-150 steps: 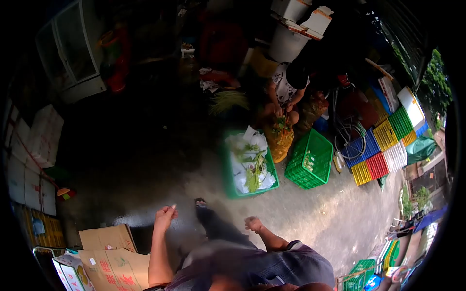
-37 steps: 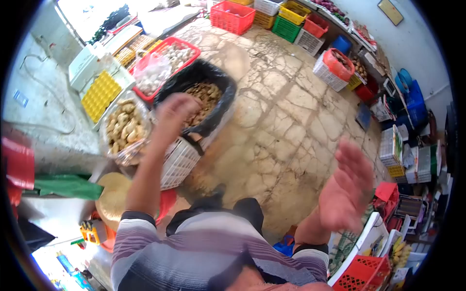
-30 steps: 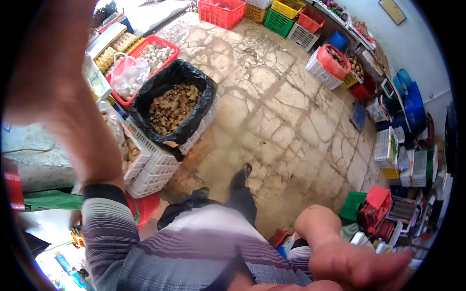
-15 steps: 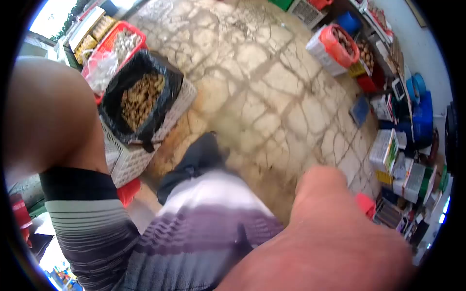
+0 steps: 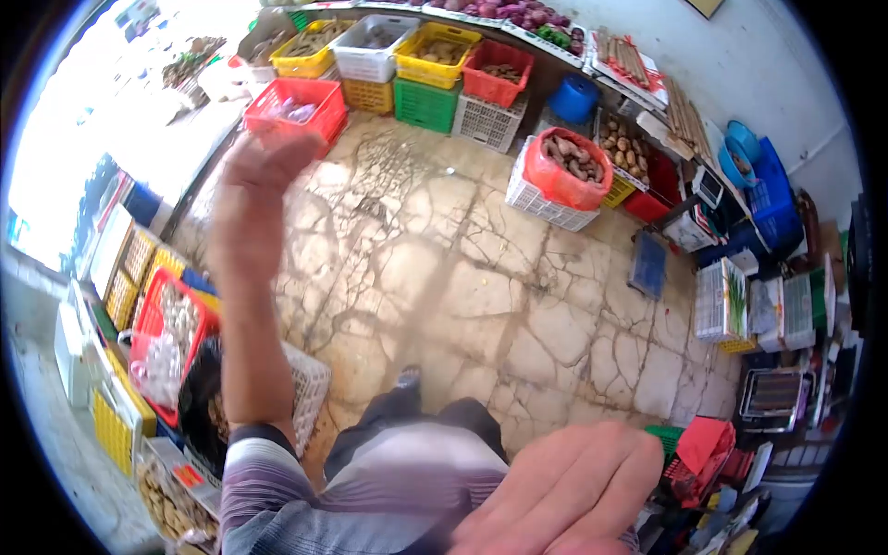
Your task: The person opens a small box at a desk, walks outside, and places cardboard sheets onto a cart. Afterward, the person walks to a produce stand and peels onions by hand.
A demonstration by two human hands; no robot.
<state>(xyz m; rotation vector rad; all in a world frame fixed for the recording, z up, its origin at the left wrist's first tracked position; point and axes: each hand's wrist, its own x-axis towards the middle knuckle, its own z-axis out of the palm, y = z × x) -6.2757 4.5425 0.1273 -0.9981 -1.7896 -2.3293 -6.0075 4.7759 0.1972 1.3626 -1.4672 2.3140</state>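
Note:
My left hand (image 5: 264,180) is raised at the end of an outstretched forearm, in front of the cracked stone floor and just below a red crate (image 5: 296,106) with a plastic bag in it. Motion smears its fingers, so their pose is unclear; no object shows in it. Very close to the camera, my right hand (image 5: 578,486) shows its back and fingers lying side by side. Its lower part is cut off by the frame edge, and nothing is seen in it. Partly behind my left forearm stands a crate lined with a black bag (image 5: 199,398).
Yellow (image 5: 435,55), white and green crates of produce line the far wall. A white crate with a red bag of roots (image 5: 569,166) stands to the right, near a blue scale-like platform (image 5: 647,264). At left is a red basket of pale produce (image 5: 171,324).
The view has tilted up, bringing the far crates in. My left arm has swung from close at the left to stretched forward. My right hand sits lower and more fingers show.

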